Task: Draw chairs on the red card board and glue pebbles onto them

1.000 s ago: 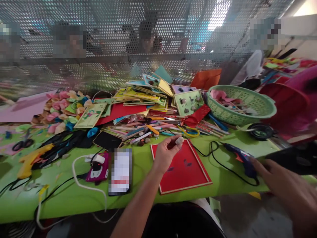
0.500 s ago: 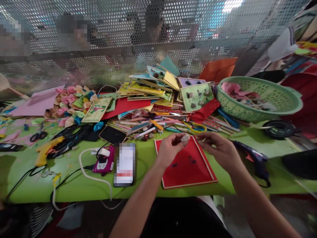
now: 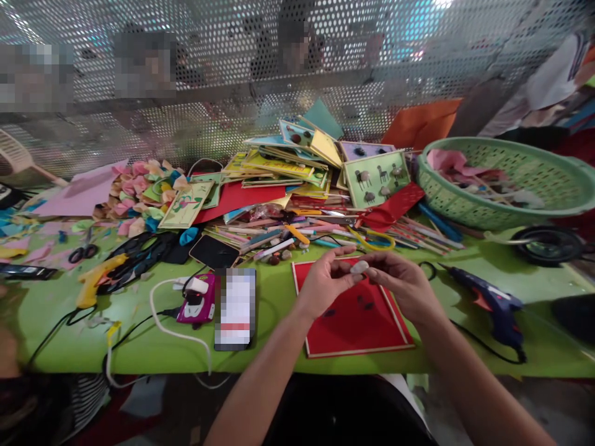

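Note:
A small white pebble [image 3: 359, 267] is pinched in the fingertips of my left hand [image 3: 325, 279]. My right hand [image 3: 403, 282] meets it from the other side, its thumb and fingers closed at the pebble's edge. Both hands are over a red board [image 3: 353, 328] framed with pale wooden strips, which lies flat near the table edge. Small dark marks [image 3: 365, 302] show on the board's face. Its far part is partly covered by my hands.
A dark blue glue gun [image 3: 493, 303] lies to the right, a yellow one [image 3: 97, 279] to the left. A phone [image 3: 235, 310] and purple power strip [image 3: 198, 303] are left of the board. Beyond are pencils [image 3: 269, 238], stacked framed pictures [image 3: 279, 164] and a green basket [image 3: 511, 210].
My right hand has come in to the left and now touches the pebble, from which it was apart. My left hand has shifted slightly right with it. The view has also moved a little.

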The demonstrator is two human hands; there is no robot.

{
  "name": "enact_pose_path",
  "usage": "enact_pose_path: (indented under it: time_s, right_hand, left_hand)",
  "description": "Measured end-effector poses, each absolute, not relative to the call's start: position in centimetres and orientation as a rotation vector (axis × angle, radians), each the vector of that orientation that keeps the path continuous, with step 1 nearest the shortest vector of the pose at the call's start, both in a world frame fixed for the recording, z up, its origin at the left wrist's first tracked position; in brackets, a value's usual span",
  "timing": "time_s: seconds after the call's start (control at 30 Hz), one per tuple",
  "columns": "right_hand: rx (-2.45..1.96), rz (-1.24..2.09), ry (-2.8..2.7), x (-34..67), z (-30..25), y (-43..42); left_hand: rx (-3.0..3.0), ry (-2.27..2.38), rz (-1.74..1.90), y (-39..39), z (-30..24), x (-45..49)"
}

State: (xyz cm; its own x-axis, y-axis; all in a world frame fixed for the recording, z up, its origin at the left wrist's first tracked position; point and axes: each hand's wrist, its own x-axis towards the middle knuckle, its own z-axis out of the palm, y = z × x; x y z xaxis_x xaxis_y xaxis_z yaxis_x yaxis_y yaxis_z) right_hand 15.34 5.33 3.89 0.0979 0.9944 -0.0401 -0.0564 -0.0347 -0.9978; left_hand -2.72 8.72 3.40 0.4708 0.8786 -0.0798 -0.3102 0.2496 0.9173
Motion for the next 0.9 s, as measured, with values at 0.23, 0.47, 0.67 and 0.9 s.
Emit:
enact_pose_path:
  time_s: [0.23,0.47,0.67,0.9]
  right_hand:
    - [-1.292,1.155,-1.086,15.3,4.1,5.4]
    - [-1.455,1.074,-1.134,16.0,3.8,6.2]
    - [-1.746,1.061,-1.431,17.5,3.3,8.3]
    - [-1.95,1.217,-1.756,17.4,3.9,11.5]
  left_hand:
    - [1.017,0.705,0.863,8.6,3.1,-2.5]
    - [1.333,1.021,1.024,8.4,2.9,-3.0]
    - [1.168,0.992,1.277,9.1,4.2,-4.0]
    - [1.12,0.895,1.305,9.2,4.2,-4.2]
